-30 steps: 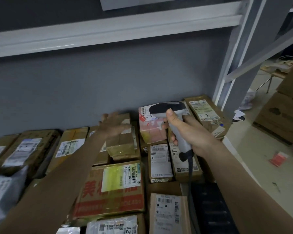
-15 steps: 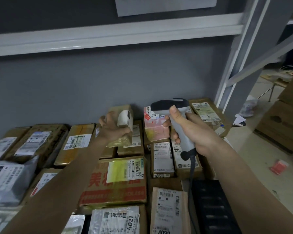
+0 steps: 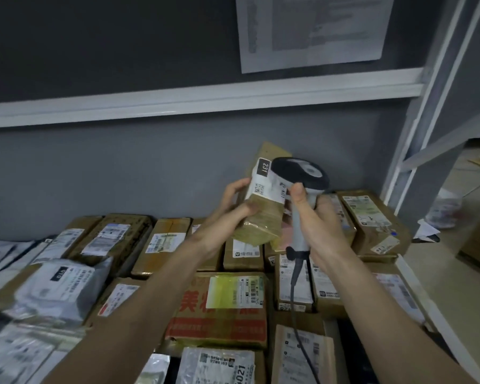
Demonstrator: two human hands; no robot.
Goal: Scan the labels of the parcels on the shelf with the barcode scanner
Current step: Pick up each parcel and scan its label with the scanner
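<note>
My left hand (image 3: 230, 209) grips a small brown cardboard parcel (image 3: 261, 214) and holds it tilted upright above the shelf. Its white label (image 3: 263, 184), marked 231, faces me. My right hand (image 3: 316, 220) holds the grey and white barcode scanner (image 3: 299, 176) by its handle. The scanner's dark head sits right against the label's right edge. A grey cable (image 3: 297, 309) hangs down from the handle. Several other labelled parcels lie flat on the shelf below.
A large box with red print and a yellow-tinted label (image 3: 227, 300) lies under my arms. Grey plastic mailers (image 3: 58, 284) sit at the left. A white shelf beam (image 3: 205, 98) runs overhead, a paper sheet (image 3: 313, 29) hangs on the wall, and a shelf post (image 3: 416, 151) stands right.
My left hand picked the small parcel off the pile and raised it, turning its label toward me. The right hand brought the scanner up to meet the label.
</note>
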